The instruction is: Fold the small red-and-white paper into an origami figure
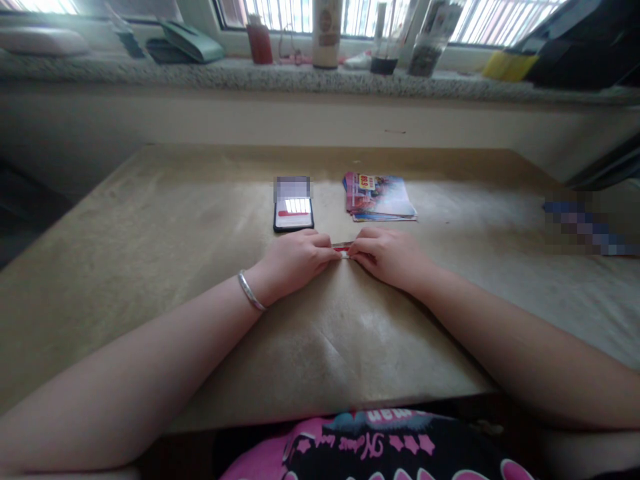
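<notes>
A narrow folded strip of paper (343, 248), red and white where it shows, lies low over the table between my hands. My left hand (300, 259), with a silver bangle on its wrist, pinches the strip's left part. On the other side my right hand (387, 253) grips the right part with bent fingers. Most of the strip is hidden under the fingers. Just beyond my left hand lies a phone (294, 217) with its screen lit. A stack of colourful printed leaflets (383, 197) rests beyond my right hand.
The table (150, 267) has a tan, shiny cover and meets the wall under the window. On the stone sill (280, 79) stand a red bottle (259, 41), a tall pale bottle (327, 33), a green case (193, 41) and a dark bag (585, 47). A blurred blue item (590, 227) lies at the right.
</notes>
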{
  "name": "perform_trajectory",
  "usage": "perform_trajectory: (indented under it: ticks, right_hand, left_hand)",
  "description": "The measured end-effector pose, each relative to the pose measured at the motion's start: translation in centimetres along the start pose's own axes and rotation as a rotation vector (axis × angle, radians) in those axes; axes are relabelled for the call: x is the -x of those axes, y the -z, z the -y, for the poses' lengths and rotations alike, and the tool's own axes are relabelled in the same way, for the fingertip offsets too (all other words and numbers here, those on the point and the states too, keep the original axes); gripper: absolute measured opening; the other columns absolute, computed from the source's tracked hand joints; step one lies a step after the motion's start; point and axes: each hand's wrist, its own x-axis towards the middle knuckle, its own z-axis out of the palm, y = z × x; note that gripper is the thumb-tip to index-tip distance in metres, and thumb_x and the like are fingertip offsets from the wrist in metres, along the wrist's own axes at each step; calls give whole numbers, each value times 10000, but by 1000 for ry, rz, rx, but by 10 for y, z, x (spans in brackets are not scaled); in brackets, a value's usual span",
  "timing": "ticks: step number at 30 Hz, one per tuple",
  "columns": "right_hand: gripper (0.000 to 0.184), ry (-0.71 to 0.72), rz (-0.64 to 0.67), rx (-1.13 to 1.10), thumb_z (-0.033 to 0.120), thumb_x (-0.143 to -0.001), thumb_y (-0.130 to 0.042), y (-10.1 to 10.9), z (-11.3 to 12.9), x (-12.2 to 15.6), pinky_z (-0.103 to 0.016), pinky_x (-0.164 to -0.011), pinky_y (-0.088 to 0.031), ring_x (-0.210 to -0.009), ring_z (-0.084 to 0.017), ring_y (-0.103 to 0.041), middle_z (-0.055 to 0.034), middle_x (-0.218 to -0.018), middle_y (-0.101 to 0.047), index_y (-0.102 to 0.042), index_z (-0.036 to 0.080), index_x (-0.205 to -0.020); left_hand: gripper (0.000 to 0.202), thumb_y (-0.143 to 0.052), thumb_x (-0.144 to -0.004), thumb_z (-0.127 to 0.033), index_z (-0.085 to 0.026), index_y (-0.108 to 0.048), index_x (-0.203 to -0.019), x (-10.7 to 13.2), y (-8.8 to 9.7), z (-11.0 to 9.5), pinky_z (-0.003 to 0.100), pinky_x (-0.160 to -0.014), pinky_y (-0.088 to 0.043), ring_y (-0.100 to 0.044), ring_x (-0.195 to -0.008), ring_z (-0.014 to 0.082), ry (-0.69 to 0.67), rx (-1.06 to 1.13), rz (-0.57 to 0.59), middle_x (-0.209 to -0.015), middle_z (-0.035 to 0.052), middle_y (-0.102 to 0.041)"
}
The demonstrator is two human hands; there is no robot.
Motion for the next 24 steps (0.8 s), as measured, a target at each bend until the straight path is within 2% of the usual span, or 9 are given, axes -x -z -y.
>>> perform_trajectory:
  ticks: [8, 18, 24]
  right_hand:
    - [252, 5, -6, -28, 301, -910, -462, -1, -2, 0, -274, -631, -313, -797, -161, -580, -31, -936, -669, -707, 243, -907]
    - [264, -5, -1, 12, 318, -907, -460, 2, 2, 0, -272, -609, -302, -758, -157, -572, -39, -893, -661, -705, 222, -883]
    - [263, 49, -10, 30, 306, -921, -458, 0, 0, 2, -269, -626, -317, -787, -155, -574, -40, -909, -674, -709, 230, -942]
  left_hand:
    - [223, -496, -925, -216, -248, -716, -902, 1, 2, 4, 226, -641, -429, -583, -739, 119, -51, 35, -6, -823, -4, -680]
    - [233, -476, -944, -268, -269, -677, -1062, 1, 2, 1, 233, -604, -382, -536, -740, 130, -33, -24, 42, -835, 4, -640]
    - [233, -479, -943, -269, -277, -678, -1063, -1, 4, -2, 241, -586, -364, -521, -737, 134, -18, -46, 63, -828, 3, -628]
